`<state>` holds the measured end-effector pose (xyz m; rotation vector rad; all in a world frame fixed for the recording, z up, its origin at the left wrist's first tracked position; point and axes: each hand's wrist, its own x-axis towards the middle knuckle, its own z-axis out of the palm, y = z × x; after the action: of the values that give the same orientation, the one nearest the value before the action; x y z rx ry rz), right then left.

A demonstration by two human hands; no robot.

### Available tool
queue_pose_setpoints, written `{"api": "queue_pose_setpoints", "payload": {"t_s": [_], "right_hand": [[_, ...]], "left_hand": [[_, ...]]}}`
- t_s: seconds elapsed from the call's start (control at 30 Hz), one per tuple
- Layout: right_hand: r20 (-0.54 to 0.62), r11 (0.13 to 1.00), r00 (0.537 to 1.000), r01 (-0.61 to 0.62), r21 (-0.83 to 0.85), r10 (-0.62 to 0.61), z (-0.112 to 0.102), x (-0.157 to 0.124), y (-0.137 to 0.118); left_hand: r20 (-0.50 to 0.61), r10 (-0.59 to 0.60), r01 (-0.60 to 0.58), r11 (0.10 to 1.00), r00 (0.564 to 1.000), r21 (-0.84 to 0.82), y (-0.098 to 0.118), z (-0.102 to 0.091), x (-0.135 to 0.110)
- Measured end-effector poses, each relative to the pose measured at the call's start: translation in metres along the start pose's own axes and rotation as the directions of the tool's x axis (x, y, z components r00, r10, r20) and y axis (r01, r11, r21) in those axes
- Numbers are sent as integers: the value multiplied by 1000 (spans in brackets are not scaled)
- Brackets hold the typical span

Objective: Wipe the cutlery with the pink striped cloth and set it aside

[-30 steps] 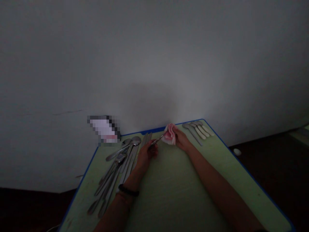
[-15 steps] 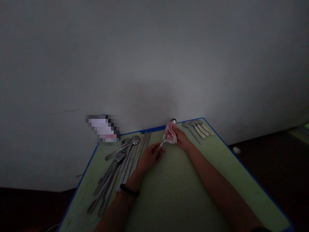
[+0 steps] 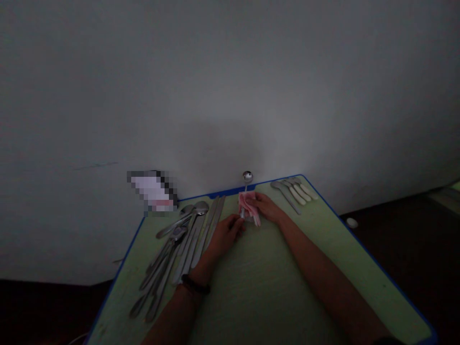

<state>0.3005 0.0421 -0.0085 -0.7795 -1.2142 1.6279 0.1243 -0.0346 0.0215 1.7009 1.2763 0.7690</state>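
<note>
My left hand (image 3: 224,235) is closed round the handle end of a metal spoon (image 3: 247,177), which stands nearly upright with its bowl up by the table's far edge. My right hand (image 3: 265,207) grips a pink cloth (image 3: 247,207) that is wrapped round the spoon's shaft just above my left hand. Both hands are over the far middle of the green table (image 3: 258,287). A dark band sits on my left wrist.
A pile of metal spoons and knives (image 3: 176,244) lies at the table's left. Several pieces with white handles (image 3: 296,191) lie in a row at the far right corner. A grey wall rises behind. The room is dim.
The spoon has swung from lying low and leaning right to nearly upright, its bowl now above the cloth. The cloth and my right hand have shifted slightly left, closer to my left hand.
</note>
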Motion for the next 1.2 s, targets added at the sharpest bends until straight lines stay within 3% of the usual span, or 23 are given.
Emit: {"api": "queue_pose_setpoints", "payload": {"t_s": [0.13,0.23,0.47,0.77,1.03,1.2], "right_hand": [[-138,973,988,-41,225,73,2,4,1],[-154,961,985,-38,274,82,2,5,1],[-1,1000,1000,12,-29,-12,-1,0,1],[-97,985,995,-15,170,32,-1,6,7],[36,999,999,19,-31,-18,1,-3,-3],[94,981,995,61,-185,-44,3,-5,-8]], "left_hand": [[14,38,-39,997,999,65,-2,0,0],[24,53,-54,996,998,71,-3,-1,0],[12,35,-36,999,999,41,-4,-1,1],[10,50,-50,999,999,3,-7,0,1],[-108,-24,19,999,994,-49,-8,3,4],[-107,-6,1,999,994,-43,-9,4,5]]}}
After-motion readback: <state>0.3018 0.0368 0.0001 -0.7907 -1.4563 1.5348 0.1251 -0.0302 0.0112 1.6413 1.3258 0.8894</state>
